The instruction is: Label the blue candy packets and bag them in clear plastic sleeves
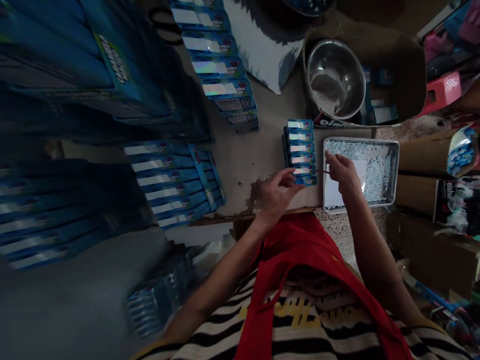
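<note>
Small blue printed boxes [301, 148] sit lined up on the grey table [240, 162], left hand [277, 195] right beside, fingers loosely parted; right hand [342, 174] pinches probably a thin dark stick [323, 171] over the silver metal tray [396, 175].

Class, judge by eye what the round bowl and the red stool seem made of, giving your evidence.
Bowl: probably polished stainless steel; silvery, with bright, mirror-like reflections.
Stool: likely moulded plastic, fairly smooth; evenly coloured, with neat perforations.
</note>
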Motion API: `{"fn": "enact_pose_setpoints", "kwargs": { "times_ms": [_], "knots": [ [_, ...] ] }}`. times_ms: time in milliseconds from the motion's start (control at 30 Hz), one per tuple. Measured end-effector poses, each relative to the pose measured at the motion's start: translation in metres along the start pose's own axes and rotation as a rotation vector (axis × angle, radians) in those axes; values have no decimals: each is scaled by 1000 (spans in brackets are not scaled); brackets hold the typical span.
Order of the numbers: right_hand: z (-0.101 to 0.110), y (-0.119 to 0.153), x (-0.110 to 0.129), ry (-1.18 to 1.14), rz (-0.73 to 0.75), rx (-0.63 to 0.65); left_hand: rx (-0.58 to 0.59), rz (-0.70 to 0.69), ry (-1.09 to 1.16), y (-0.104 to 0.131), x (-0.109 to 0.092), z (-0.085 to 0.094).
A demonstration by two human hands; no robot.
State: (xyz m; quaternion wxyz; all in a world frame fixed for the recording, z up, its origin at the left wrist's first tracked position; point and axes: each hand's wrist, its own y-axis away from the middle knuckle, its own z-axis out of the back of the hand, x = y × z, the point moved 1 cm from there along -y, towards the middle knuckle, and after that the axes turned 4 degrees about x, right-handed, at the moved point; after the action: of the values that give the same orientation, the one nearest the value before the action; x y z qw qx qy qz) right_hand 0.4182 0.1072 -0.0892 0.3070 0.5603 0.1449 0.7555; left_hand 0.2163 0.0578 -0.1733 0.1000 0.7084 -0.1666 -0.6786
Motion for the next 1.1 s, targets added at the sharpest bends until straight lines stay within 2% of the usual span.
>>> {"fn": "enact_pose_setpoints", "kwargs": {
  "times_ms": [100,200,300,400,567,667,767,900,1000,1100],
  "knots": [
    [-7,7,0,-102,-25,22,154,-4,214,4,-15,-21],
    [-13,13,-2,-174,-45,77,168,61,363,-3,-21,-37],
    [-17,16,-6,-225,-52,134,148,90,380,-6,-25,-41],
    [-14,18,-14,-288,-59,146,136,110,290,-3,-30,-33],
    [-2,26,-35,-366,-52,193,37,222,216,8,-30,-5],
    [-6,29,-53,-334,-37,143,20,301,208,13,-25,9],
    [-19,29,-68,-218,19,23,-2,355,207,17,-17,16],
    [-36,27,-79,68,190,-117,-50,392,174,17,-4,15],
    [-41,24,-83,272,267,-130,-78,385,151,12,3,12],
    [-42,21,-83,363,289,-128,-64,380,148,6,7,11]
  ]
}}
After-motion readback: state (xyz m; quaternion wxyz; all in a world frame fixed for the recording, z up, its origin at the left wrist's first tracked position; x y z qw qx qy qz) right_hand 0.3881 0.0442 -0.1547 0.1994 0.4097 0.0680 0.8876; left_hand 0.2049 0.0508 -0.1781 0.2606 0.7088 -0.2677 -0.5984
